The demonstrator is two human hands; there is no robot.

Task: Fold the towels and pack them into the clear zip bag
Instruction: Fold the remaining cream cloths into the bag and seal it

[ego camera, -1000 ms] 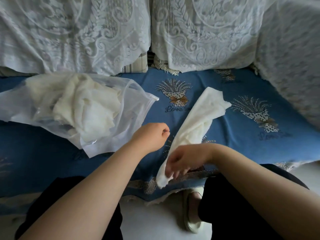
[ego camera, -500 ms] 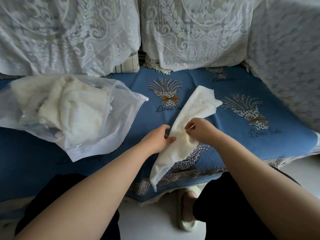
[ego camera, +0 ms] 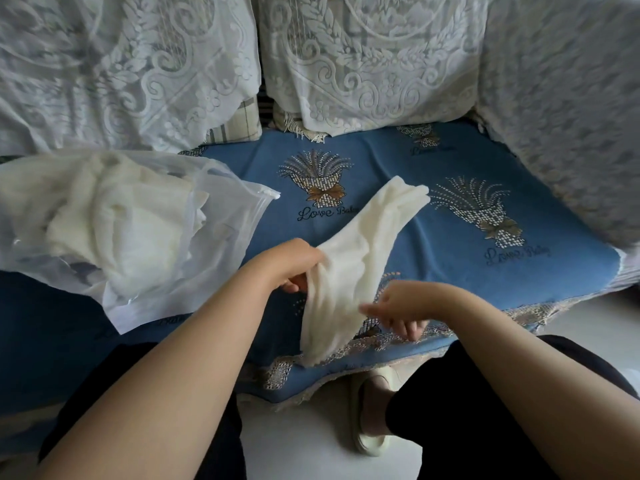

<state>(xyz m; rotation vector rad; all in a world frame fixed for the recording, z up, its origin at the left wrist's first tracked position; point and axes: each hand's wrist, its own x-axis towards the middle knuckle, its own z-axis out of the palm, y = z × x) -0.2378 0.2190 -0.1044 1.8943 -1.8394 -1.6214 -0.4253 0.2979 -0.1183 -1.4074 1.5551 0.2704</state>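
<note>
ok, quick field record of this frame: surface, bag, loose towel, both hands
surface: blue sofa cover with embroidered bouquets, white lace drapes behind
bag: clear zip bag lying at left, mouth toward centre, rumpled white towels inside
loose towel: long white towel lying diagonally, near end hanging over the cover's front edge
left hand: left hand grips the towel's left edge
right hand: right hand at the towel's right edge, fingers loosely curled; grip unclear
</note>
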